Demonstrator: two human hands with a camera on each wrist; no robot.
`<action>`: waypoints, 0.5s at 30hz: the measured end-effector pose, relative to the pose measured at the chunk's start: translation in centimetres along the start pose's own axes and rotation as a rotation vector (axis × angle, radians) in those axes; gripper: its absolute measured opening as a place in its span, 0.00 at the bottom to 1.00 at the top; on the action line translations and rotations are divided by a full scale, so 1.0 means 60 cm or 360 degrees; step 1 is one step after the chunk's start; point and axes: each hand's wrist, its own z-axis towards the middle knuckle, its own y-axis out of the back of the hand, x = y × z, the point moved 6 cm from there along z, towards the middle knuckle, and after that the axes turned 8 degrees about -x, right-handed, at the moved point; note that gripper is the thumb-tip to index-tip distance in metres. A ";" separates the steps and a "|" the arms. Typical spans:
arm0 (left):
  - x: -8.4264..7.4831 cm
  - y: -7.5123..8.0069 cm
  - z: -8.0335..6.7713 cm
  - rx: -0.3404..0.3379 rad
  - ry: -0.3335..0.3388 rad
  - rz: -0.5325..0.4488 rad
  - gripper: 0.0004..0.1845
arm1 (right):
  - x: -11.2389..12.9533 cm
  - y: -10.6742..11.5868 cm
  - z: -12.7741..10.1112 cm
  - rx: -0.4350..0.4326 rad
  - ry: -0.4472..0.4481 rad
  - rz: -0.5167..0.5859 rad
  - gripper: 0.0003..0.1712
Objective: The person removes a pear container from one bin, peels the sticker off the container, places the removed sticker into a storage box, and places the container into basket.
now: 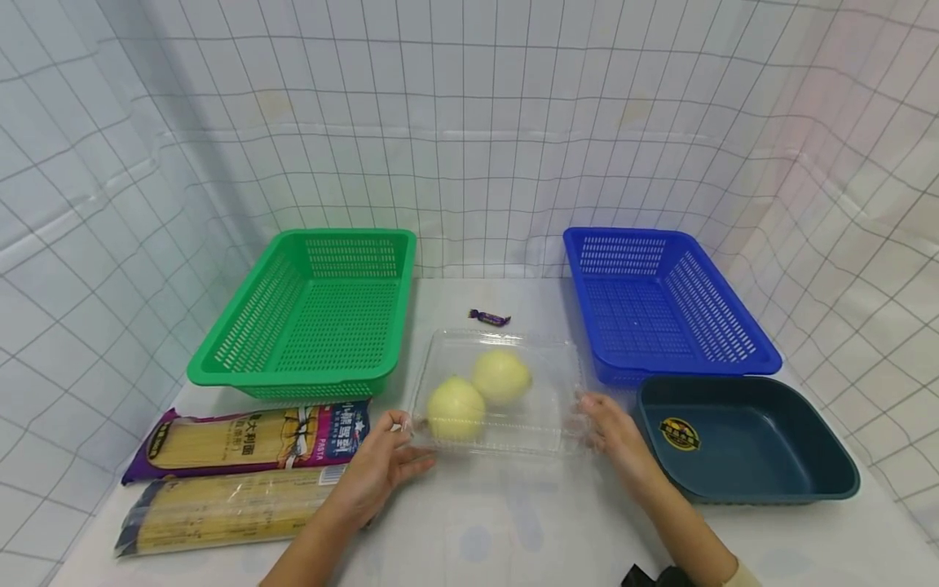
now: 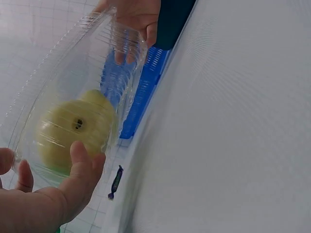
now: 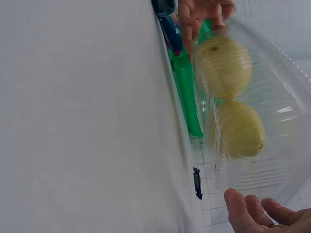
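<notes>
A clear plastic clamshell box (image 1: 546, 412) is held level between both hands, raised off the white table. Two pale yellow-green round fruits (image 1: 456, 408), perhaps pears or apples, lie inside toward its left side. My left hand (image 1: 376, 471) grips the box's near left corner, fingers under it in the left wrist view. At the right end, my right hand (image 1: 614, 436) holds the edge with bent fingers; its thumb is hard to make out. Beyond the box lies a small purple-wrapped candy (image 1: 489, 318) on the table.
A green basket (image 1: 399, 326) stands at back left, a blue basket (image 1: 583, 326) at back right. Near the right hand sits a dark teal basin (image 1: 756, 456). Two packs of pasta (image 1: 249, 440) lie left of the left hand. White gridded sheeting (image 1: 484, 122) encloses the table.
</notes>
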 end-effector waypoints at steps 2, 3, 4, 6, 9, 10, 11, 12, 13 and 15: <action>-0.003 0.000 0.000 0.0028 -0.0008 -0.0004 0.04 | 0.004 0.001 0.003 0.0007 -0.0002 -0.0004 0.28; -0.004 0.000 0.000 0.0044 -0.0014 0.0002 0.04 | 0.005 0.002 0.005 0.0008 -0.0015 -0.0003 0.29; -0.005 0.000 0.000 0.0058 -0.0019 0.0006 0.04 | 0.005 0.003 0.006 0.0010 -0.0039 -0.0004 0.29; -0.008 0.001 0.000 0.0080 -0.0030 0.0029 0.03 | 0.002 0.004 0.011 0.0021 -0.0094 0.0000 0.31; -0.012 0.003 -0.001 0.0121 -0.0033 0.0089 0.03 | -0.004 0.007 0.018 0.0058 -0.0169 0.0011 0.36; -0.013 0.004 -0.001 0.0140 -0.0029 0.0110 0.03 | -0.006 0.008 0.021 0.0085 -0.0175 0.0014 0.38; -0.014 0.005 -0.001 0.0162 -0.0026 0.0130 0.03 | -0.007 0.008 0.023 0.0112 -0.0171 0.0025 0.39; -0.015 0.005 -0.002 0.0191 -0.0026 0.0148 0.03 | -0.008 0.008 0.025 0.0139 -0.0166 0.0032 0.40; -0.016 0.006 -0.003 0.0218 -0.0022 0.0168 0.03 | -0.009 0.009 0.027 0.0162 -0.0157 0.0041 0.41; -0.018 0.008 -0.003 0.0264 -0.0013 0.0191 0.03 | -0.011 0.010 0.030 0.0216 -0.0125 0.0072 0.42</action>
